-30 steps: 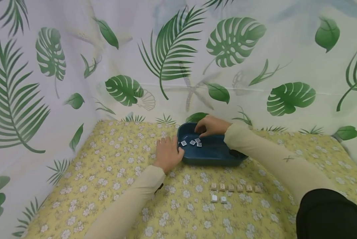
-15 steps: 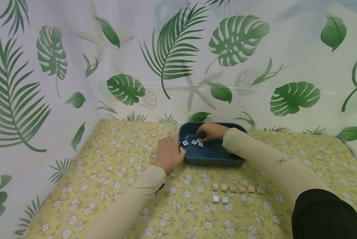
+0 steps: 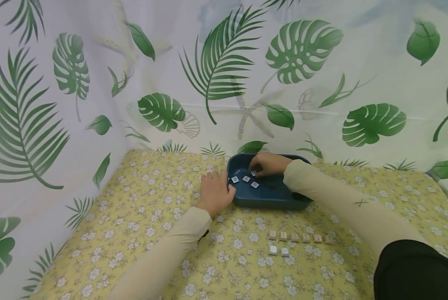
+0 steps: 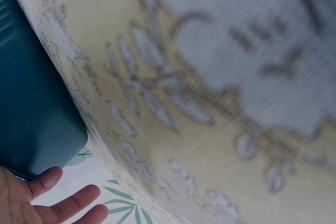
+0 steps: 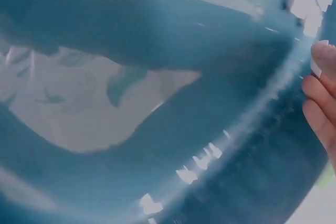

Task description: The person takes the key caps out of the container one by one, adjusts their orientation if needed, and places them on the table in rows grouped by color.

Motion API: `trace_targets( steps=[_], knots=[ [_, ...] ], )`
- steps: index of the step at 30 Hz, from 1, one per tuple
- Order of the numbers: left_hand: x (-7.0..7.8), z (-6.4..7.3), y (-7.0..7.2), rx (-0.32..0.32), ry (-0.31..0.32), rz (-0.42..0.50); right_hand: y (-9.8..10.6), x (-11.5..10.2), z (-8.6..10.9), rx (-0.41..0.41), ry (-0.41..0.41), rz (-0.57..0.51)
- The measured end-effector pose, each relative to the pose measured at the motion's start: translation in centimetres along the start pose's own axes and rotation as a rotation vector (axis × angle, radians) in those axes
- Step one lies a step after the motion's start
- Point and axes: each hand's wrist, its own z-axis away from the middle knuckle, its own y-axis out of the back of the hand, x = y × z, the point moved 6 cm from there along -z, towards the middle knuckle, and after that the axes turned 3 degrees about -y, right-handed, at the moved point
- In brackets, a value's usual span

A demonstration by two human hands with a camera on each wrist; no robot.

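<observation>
A dark blue rectangular tray (image 3: 272,203) stands near the back of the table, with small white keycaps (image 3: 246,178) lying loose in its left part. My right hand (image 3: 270,163) reaches in over the far side, fingertips down, and pinches a white keycap (image 5: 315,66) between thumb and fingers. Against the tray's left end lies my left hand (image 3: 215,192), its fingers extended and its thumb at the rim. In the left wrist view, those spread fingers (image 4: 71,203) show beside the tray's outer wall (image 4: 37,98).
In front of the tray, a row of several beige keycaps (image 3: 294,237) stands on the yellow floral cloth (image 3: 152,233). Two white keycaps (image 3: 279,251) sit just below that row's left end. A leaf-print curtain (image 3: 227,104) closes off the back and left.
The keycaps bunched under my right fingers have come apart; one now lies nearer the front and another is pinched at the fingertips. My left hand stays at the tray's end.
</observation>
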Motion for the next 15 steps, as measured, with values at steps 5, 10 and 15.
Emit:
trace_targets(
  steps=[5,10,15],
  knots=[
    [0.3,0.1,0.1,0.007,-0.007,0.020,2.4,-1.1,1.5,0.023,-0.030,-0.011],
    [0.4,0.2,0.1,-0.025,0.003,0.010,4.7,-3.4,3.7,0.060,-0.033,-0.007],
    [0.2,0.0,0.0,-0.054,0.024,0.007,6.0,-6.5,5.9,0.100,0.012,0.004]
  ],
)
